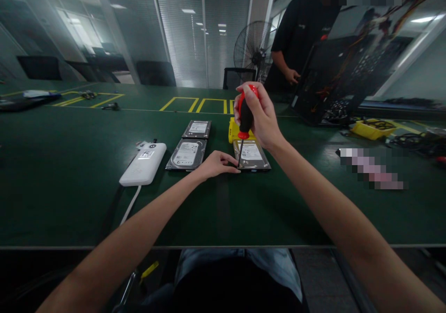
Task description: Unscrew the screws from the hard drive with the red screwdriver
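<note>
In the head view my right hand (258, 110) is wrapped round the red-and-black handle of a screwdriver (246, 115). Its shaft points down, with the tip at the near left corner of a hard drive (252, 154) lying flat on the green table. My left hand (218, 163) is closed in a pinch at that same corner, thumb and fingertips close around the screwdriver tip. Whatever sits between those fingertips is too small to make out. To the left lie two more hard drives, a nearer one (187, 154) and a farther one (198, 128).
A yellow case (234, 130) stands just behind the drive. Left is a white power bank (144, 164) with a cable. An open computer case (334, 85), a yellow tray of cables (373, 129) and a blurred pinkish item (371, 169) are right. A person (299, 34) stands across the table.
</note>
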Tool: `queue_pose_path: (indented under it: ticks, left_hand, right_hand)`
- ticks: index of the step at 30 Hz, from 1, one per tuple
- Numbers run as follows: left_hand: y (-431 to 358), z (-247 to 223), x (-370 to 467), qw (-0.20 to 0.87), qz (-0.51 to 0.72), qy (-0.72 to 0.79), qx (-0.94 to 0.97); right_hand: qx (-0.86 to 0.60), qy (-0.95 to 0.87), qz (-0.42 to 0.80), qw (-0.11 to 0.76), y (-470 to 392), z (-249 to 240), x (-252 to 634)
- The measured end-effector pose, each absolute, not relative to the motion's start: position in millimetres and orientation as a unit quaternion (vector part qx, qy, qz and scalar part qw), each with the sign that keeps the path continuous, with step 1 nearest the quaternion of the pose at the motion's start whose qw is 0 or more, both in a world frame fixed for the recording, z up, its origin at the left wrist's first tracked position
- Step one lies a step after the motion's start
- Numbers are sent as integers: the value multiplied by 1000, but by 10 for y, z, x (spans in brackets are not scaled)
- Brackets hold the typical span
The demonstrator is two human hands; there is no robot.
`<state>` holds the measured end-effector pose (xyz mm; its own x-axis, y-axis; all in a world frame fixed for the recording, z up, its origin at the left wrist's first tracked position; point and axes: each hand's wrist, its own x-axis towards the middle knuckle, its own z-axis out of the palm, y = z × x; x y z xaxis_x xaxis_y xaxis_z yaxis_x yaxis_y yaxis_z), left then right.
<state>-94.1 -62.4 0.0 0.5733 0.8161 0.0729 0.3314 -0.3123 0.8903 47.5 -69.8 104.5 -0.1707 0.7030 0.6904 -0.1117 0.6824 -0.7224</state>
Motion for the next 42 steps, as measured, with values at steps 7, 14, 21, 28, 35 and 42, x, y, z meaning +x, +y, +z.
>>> queue_pose_path:
  ticks: [7,14,21,28,35,42]
  left_hand:
    - [-610,-40,-942,425,272,388,771]
    - [-591,-76,-933,421,280,380,774]
    - [-618,-62,-910,421,289,383,769]
    - [-644,-61,-887,429,307,380,759]
    - [-627,-70,-896,432,307,371,763]
    - [-637,-52,-891,428,299,376,765]
  right_hand:
    - [-200,-692,342,604,-680,1034,479]
    - [-235,-682,304,622,-673,1025,472]
    - [-213,-680,302,633,-671,1014,458]
    - [-216,-686,307,624,-673,1006,452]
    - [-206,-687,310,624,-681,1008,451]
    - [-209,-690,314,617,-680,1004,452]
